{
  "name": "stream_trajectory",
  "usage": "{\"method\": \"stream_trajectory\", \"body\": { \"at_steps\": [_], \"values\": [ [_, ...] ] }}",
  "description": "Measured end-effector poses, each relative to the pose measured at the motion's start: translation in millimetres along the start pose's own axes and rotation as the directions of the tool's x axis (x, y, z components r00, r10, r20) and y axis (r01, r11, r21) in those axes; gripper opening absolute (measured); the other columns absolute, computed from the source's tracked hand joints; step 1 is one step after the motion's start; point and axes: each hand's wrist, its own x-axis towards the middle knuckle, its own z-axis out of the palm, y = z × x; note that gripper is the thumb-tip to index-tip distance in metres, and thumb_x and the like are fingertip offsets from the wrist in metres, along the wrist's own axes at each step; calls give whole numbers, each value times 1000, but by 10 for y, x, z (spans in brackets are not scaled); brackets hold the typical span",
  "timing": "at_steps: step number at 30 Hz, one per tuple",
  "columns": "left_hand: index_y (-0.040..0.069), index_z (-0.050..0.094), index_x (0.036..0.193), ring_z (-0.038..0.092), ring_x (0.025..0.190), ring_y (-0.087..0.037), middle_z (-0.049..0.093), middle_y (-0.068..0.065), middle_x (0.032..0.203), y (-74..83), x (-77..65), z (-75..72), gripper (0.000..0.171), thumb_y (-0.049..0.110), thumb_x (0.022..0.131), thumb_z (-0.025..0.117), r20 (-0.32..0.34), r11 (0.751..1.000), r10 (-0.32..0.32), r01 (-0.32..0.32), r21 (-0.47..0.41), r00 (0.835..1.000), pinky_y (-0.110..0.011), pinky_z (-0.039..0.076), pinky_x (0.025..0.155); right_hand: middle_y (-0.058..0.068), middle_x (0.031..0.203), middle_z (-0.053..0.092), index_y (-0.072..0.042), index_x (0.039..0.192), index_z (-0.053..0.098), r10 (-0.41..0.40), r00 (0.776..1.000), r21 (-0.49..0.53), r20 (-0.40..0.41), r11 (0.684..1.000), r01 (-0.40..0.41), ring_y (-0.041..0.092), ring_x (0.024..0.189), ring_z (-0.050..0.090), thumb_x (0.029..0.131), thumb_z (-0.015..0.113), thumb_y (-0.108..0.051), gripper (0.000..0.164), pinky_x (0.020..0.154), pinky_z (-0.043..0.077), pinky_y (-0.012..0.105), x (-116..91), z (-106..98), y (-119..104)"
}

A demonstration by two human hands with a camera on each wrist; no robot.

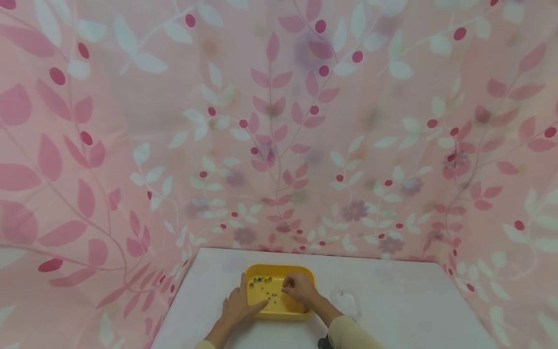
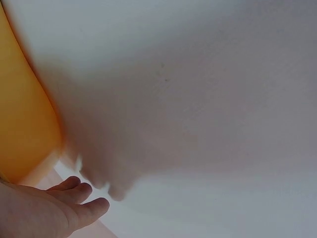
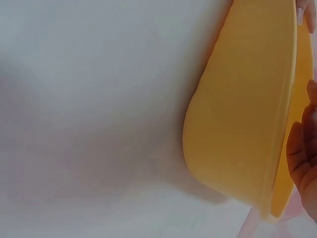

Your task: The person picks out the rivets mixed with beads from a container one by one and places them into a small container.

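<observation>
A yellow plastic tray (image 1: 285, 316) stands on the white table, with several glass marbles (image 1: 259, 279) in its far left part. Smaller shiny beads (image 1: 269, 298) lie scattered near its middle. My left hand (image 1: 237, 306) rests at the tray's left side, the thumb reaching over the near left part; in the left wrist view its other fingers (image 2: 89, 212) extend fairly straight beside the yellow wall. My right hand (image 1: 301, 289) is over the tray's right half, fingers bent and thumb close to the index finger. Whether something small sits between those fingertips is hidden.
Right of the tray lies a clear, shallow plastic container (image 1: 346, 303) with a tiny item at its far edge. Pink leaf-patterned cloth (image 1: 279, 145) hangs behind and along both sides of the white table (image 1: 405, 300).
</observation>
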Motion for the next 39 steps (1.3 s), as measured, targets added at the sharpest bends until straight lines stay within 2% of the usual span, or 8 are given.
{"method": "stream_trajectory", "body": {
  "at_steps": [6, 14, 19, 22, 26, 34, 39],
  "values": [
    [5, 9, 158, 48, 126, -45, 51, -30, 135, -4, -16, -3, 127, 77, 71, 68, 20, 1000, -16, 16, -1, 1000, -71, 28, 105, -8, 76, 59, -16, 83, 70, -2, 1000, -2, 4, 1000, 2, 9, 69, 52, 87, 75, -14, 8, 62, 45, 22, -8, 20, 67],
    [4, 12, 157, 52, 122, -44, 54, -28, 132, -2, -28, 6, 126, 75, 71, 69, -7, 1000, 5, -5, 10, 1000, -70, 33, 102, -7, 73, 58, -15, 81, 70, 7, 1000, 2, 1, 1000, -7, 9, 65, 50, 86, 76, -13, 9, 57, 44, 21, -22, 19, 86],
    [4, 12, 157, 50, 124, -46, 53, -30, 133, 15, -36, -30, 124, 72, 72, 71, -30, 1000, 8, -8, -4, 1000, -72, 30, 103, -6, 73, 58, -14, 83, 70, 0, 1000, 17, -14, 1000, 0, 9, 66, 50, 87, 75, -13, 7, 58, 44, 21, -16, 3, 75],
    [4, 11, 157, 49, 125, -45, 52, -29, 134, 40, -36, -49, 124, 72, 72, 71, -15, 1000, -4, 4, -1, 1000, -72, 29, 104, -6, 73, 59, -13, 83, 70, -8, 1000, 6, -15, 1000, 8, 8, 66, 50, 86, 75, -13, 7, 59, 44, 21, -15, 1, 99],
    [3, 11, 157, 48, 126, -45, 51, -29, 134, 64, -46, -44, 125, 73, 72, 70, 14, 1000, -18, 18, 3, 1000, -71, 28, 105, -8, 73, 59, -15, 82, 70, 10, 1000, -8, -3, 1000, -10, 8, 67, 51, 87, 75, -13, 7, 59, 45, 20, -34, 16, 152],
    [4, 12, 157, 52, 122, -43, 54, -28, 129, 72, -45, -55, 124, 74, 73, 69, -23, 1000, 14, -13, 17, 1000, -71, 31, 103, -7, 77, 60, -16, 85, 69, 38, 999, 20, -11, 999, -37, 10, 72, 53, 89, 74, -16, 6, 64, 48, 22, -18, -27, 163],
    [5, 11, 158, 51, 123, -44, 54, -28, 131, 52, -41, -42, 126, 75, 71, 70, -12, 1000, 2, -2, 14, 1000, -71, 30, 104, -7, 78, 62, -15, 86, 71, 46, 999, 51, -25, 998, -45, 10, 71, 54, 88, 75, -17, 5, 62, 48, 20, -41, -55, 177]
  ]
}}
